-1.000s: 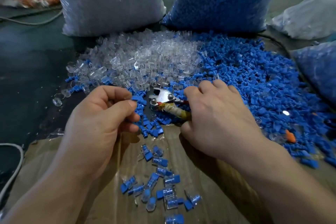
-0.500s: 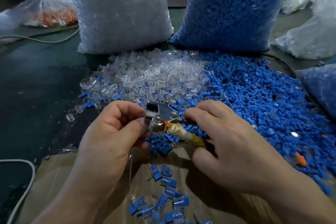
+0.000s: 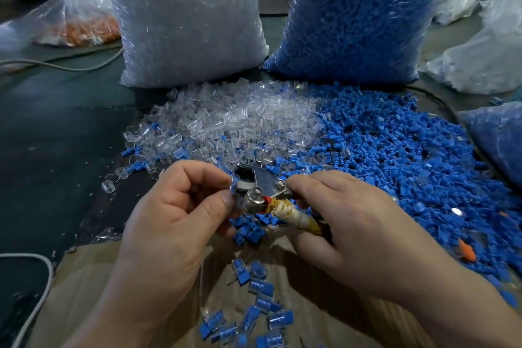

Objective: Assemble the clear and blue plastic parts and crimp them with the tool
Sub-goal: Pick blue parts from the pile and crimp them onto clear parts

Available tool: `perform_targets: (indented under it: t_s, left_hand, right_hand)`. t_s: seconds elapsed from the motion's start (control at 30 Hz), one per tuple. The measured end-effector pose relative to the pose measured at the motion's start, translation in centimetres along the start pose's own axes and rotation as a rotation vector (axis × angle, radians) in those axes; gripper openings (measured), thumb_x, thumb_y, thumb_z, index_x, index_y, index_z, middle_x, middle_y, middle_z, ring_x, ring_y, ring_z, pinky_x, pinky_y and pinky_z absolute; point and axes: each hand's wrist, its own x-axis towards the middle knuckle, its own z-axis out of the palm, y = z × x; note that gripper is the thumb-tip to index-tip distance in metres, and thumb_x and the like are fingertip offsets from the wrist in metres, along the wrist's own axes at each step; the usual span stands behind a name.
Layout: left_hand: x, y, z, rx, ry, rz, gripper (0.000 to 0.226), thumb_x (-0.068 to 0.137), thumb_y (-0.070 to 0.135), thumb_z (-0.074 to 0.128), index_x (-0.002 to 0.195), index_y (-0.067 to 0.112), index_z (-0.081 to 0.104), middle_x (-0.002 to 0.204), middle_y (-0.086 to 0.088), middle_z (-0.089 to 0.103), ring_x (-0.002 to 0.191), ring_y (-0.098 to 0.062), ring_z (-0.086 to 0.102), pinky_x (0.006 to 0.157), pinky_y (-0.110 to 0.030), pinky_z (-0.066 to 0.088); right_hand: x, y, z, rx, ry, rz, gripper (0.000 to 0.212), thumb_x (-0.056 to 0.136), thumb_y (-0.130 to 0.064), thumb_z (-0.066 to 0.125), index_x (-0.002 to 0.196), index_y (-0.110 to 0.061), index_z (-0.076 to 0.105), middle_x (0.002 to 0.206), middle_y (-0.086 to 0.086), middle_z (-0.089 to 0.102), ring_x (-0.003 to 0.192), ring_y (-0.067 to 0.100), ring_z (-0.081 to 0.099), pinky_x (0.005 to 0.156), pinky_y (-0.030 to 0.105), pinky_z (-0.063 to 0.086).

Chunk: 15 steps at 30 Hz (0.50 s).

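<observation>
My right hand (image 3: 350, 232) grips the crimping tool (image 3: 261, 192) by its tape-wrapped handles, its metal jaws pointing left. My left hand (image 3: 172, 223) pinches a small blue part (image 3: 233, 188) between thumb and forefinger and holds it at the jaws. Behind the hands lies a heap of clear parts (image 3: 240, 121) and, to its right, a wide heap of blue parts (image 3: 395, 155). Several assembled clear-and-blue pieces (image 3: 260, 308) lie on the cardboard (image 3: 84, 305) below my hands.
A tall bag of clear parts (image 3: 183, 22) and a bag of blue parts (image 3: 356, 17) stand at the back. More bags sit at the right (image 3: 488, 59) and left (image 3: 76, 20). A white cable (image 3: 39, 285) curves at the lower left on the dark table.
My right hand has lifted the tool off the pile. My left hand has brought its part up to the jaws. The view has tilted up.
</observation>
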Motion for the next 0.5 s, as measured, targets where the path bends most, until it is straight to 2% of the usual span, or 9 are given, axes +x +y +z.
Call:
perform_targets:
  t_s: [0.03,0.1,0.2,0.33,0.43,0.5]
  left_hand:
    - [-0.03,0.12,0.08,0.008,-0.004,0.004,0.019,0.071,0.034,0.074,0.089,0.031,0.072,0.082,-0.005,0.073,0.067,-0.015,0.070,0.053,-0.022,0.056]
    - [-0.02,0.17,0.15,0.009,0.001,0.007,0.014,0.076,0.028,0.073,0.089,0.032,0.072,0.082,-0.005,0.073,0.067,-0.015,0.070,0.054,-0.023,0.056]
    - [0.00,0.04,-0.07,-0.021,0.015,-0.005,0.019,0.078,0.015,0.068,0.089,0.031,0.073,0.083,-0.007,0.073,0.067,-0.017,0.071,0.055,-0.024,0.057]
    - [-0.13,0.25,0.05,0.001,0.018,0.001,0.020,0.079,0.015,0.069,0.089,0.032,0.072,0.082,-0.006,0.073,0.066,-0.018,0.071,0.056,-0.025,0.057]
    - [-0.12,0.71,0.12,0.078,0.087,0.002,0.016,0.081,0.021,0.076,0.088,0.034,0.071,0.080,-0.003,0.073,0.065,-0.018,0.072,0.055,-0.024,0.058]
    - [0.14,0.80,-0.34,0.128,0.135,-0.043,0.021,0.083,0.013,0.072,0.086,0.034,0.070,0.075,-0.004,0.072,0.061,-0.016,0.070,0.053,-0.023,0.057]
  right_hand:
    - [0.03,-0.01,-0.09,-0.012,0.007,0.003,0.061,0.079,-0.052,0.045,0.132,-0.024,0.055,0.106,-0.012,0.063,0.095,0.012,0.058,0.080,0.025,0.044]
    - [0.08,-0.06,-0.31,-0.023,0.023,0.006,0.057,0.077,-0.050,0.051,0.126,-0.024,0.060,0.097,-0.012,0.064,0.087,0.013,0.059,0.072,0.023,0.040]
    - [0.05,-0.23,-0.64,-0.001,0.039,0.002,0.055,0.076,-0.052,0.045,0.121,-0.025,0.063,0.089,-0.014,0.063,0.079,0.011,0.058,0.068,0.025,0.043]
    - [0.00,-0.28,-0.64,0.007,0.075,-0.012,0.050,0.074,-0.050,0.047,0.114,-0.026,0.065,0.082,-0.016,0.060,0.072,0.007,0.053,0.062,0.024,0.037]
    - [-0.26,0.01,-0.38,0.038,0.133,0.025,0.048,0.075,-0.047,0.051,0.116,-0.026,0.063,0.089,-0.013,0.064,0.080,0.010,0.058,0.067,0.026,0.046]
    - [-0.18,0.44,-0.13,-0.014,0.178,0.077,0.054,0.076,-0.048,0.048,0.121,-0.023,0.062,0.097,-0.010,0.066,0.088,0.013,0.060,0.075,0.027,0.047]
